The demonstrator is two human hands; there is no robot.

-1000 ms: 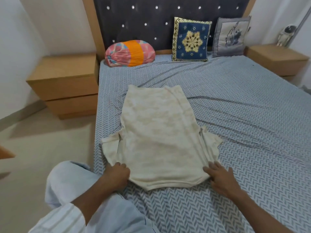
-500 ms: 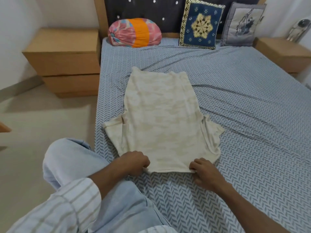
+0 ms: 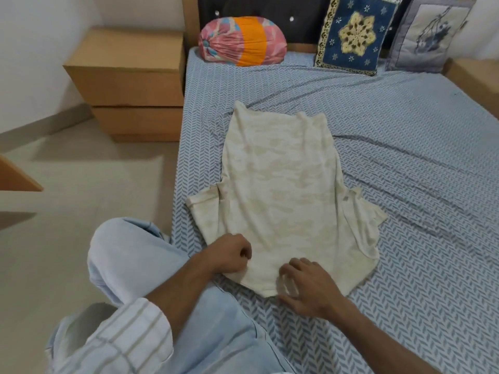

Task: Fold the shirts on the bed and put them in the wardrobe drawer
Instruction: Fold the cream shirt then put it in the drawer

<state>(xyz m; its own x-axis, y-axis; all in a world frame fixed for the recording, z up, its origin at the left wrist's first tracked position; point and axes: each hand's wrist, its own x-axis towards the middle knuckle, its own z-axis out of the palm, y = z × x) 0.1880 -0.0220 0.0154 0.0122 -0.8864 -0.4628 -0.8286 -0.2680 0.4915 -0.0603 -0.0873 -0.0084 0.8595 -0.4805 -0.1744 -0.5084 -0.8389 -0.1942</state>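
A cream shirt [image 3: 280,190] with a faint camouflage print lies flat on the bed [image 3: 405,163], its short sleeves sticking out left and right. My left hand [image 3: 229,252] is curled and grips the shirt's near edge at the left. My right hand [image 3: 305,284] pinches the same near edge close beside it, fingers bent into the cloth. The near edge bunches to a point between both hands. The wardrobe drawer is out of view.
A blue-patterned sheet covers the bed. A rolled pink and orange bolster [image 3: 243,41], a blue cushion [image 3: 353,36] and a grey cushion [image 3: 429,36] lean at the headboard. Wooden bedside cabinets stand left [image 3: 129,82] and right [image 3: 475,82]. My knee [image 3: 127,255] rests at the bed's edge.
Both hands slid inward along the shirt's near edge from its outer corners and now hold it close together. The near edge has gathered. The camera tilted down.
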